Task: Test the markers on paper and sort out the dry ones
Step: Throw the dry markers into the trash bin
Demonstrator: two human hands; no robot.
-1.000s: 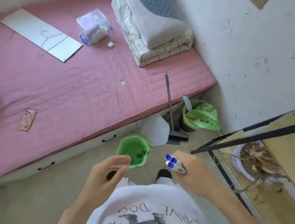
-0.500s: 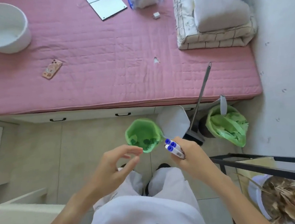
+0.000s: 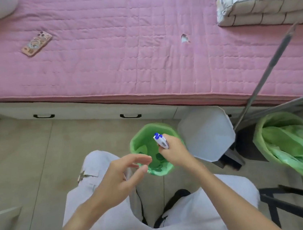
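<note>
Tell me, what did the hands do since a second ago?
The right hand carried the markers forward until they hang over the small green bin. It still grips them. The left hand stayed open and empty, beside the bin.

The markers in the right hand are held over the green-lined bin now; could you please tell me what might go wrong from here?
The right hand grips the blue-capped markers together over the open bin, so working ones could drop in with dry ones. The white lid stands close beside the hand; a marker might bounce off it onto the floor.
</note>
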